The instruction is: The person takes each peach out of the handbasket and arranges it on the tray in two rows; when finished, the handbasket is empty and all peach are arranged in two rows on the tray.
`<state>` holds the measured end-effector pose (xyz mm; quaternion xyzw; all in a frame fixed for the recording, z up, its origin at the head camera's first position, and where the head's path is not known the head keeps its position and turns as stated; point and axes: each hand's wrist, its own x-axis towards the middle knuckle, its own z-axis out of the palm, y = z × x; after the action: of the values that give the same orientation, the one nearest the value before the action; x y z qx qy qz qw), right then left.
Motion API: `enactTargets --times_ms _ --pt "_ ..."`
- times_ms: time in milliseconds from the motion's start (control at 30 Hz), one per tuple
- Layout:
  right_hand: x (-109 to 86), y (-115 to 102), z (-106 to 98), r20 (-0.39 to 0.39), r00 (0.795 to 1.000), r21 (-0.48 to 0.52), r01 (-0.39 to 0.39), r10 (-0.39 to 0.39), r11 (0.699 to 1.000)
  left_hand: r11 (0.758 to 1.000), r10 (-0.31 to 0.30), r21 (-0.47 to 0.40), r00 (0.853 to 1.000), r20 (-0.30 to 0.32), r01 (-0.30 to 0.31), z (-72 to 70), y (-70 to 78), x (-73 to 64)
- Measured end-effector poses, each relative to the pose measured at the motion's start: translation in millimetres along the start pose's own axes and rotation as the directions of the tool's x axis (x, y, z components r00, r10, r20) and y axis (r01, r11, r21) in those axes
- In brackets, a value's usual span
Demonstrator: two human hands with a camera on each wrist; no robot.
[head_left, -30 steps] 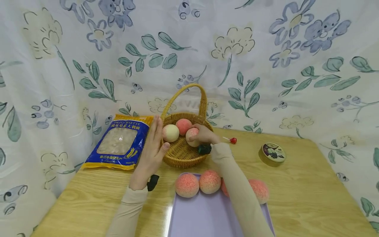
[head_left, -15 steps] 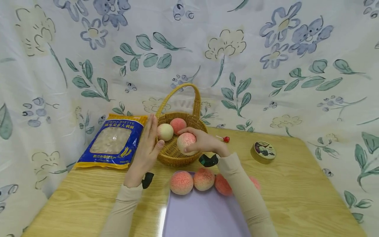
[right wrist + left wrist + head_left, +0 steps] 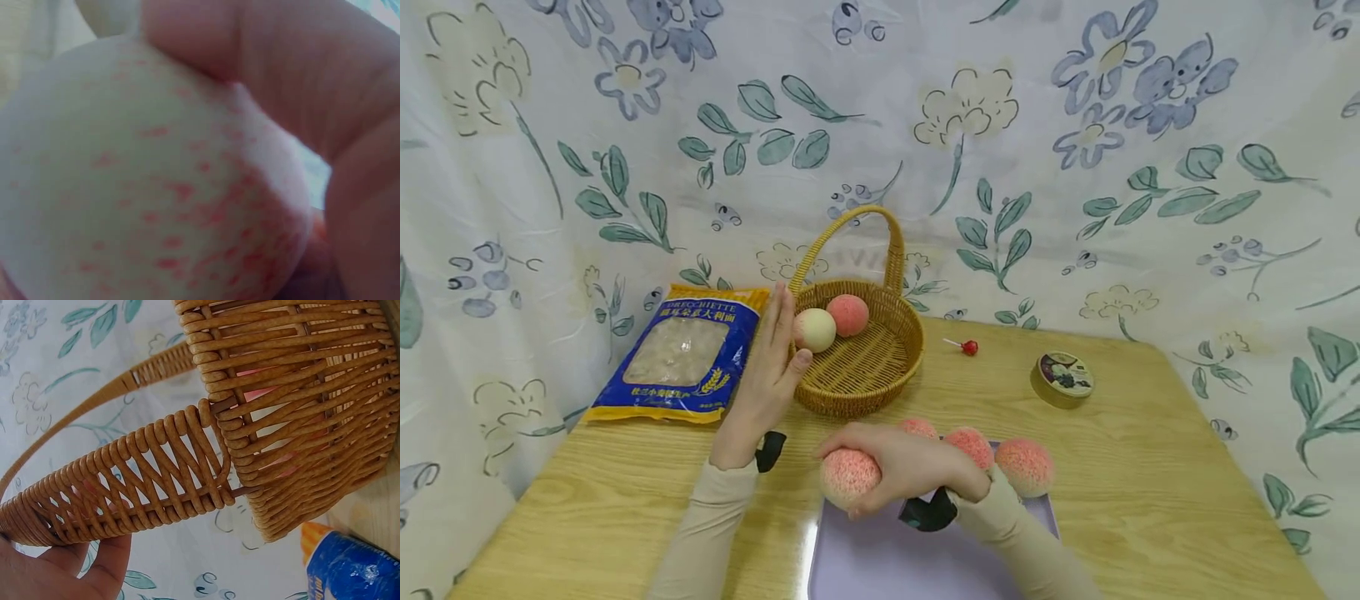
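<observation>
My right hand (image 3: 906,462) grips a pink-speckled peach (image 3: 848,477) over the far left part of the lilac tray (image 3: 887,554). Seen from the right wrist, the peach (image 3: 144,169) fills most of the view, with fingers (image 3: 281,81) curved round it. More peaches (image 3: 1026,467) line the tray's far edge, partly covered by that hand and arm. My left hand (image 3: 763,383) rests with straight fingers against the left side of the wicker basket (image 3: 857,392). In the left wrist view, fingers show just behind the basket's handle (image 3: 125,475). A pale peach (image 3: 815,331) and a pink peach (image 3: 847,315) lie inside the basket.
A blue and yellow pasta bag (image 3: 677,354) lies left of my left hand. Right of the basket are a red lollipop (image 3: 970,347) and a round tin (image 3: 1062,379). Behind the wooden table (image 3: 1150,475) hangs a floral curtain (image 3: 880,125).
My right hand has lifted a peach out of the basket and brought it toward me over the tray. The left hand stays by the basket. The whole view has shifted slightly.
</observation>
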<state>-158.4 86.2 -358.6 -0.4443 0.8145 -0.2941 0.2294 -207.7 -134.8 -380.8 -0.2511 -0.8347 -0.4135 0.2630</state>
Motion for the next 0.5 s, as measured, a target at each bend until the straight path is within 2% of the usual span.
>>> enactTargets --times_ms 233,367,500 --pt "6.9 -3.0 26.6 0.123 0.992 -0.136 0.046 -0.03 0.99 1.0 -0.001 -0.025 1.0 0.018 0.002 0.9 2.0 -0.7" --pt "12.9 -4.1 37.1 0.13 0.99 -0.228 0.083 -0.054 0.97 1.0 0.007 -0.016 1.0 0.011 -0.007 0.4 1.8 -0.1" --pt "17.6 -3.6 43.5 0.134 0.99 -0.259 0.079 -0.045 0.963 1.0 0.005 -0.009 1.0 0.008 -0.005 -0.5 1.5 0.2"
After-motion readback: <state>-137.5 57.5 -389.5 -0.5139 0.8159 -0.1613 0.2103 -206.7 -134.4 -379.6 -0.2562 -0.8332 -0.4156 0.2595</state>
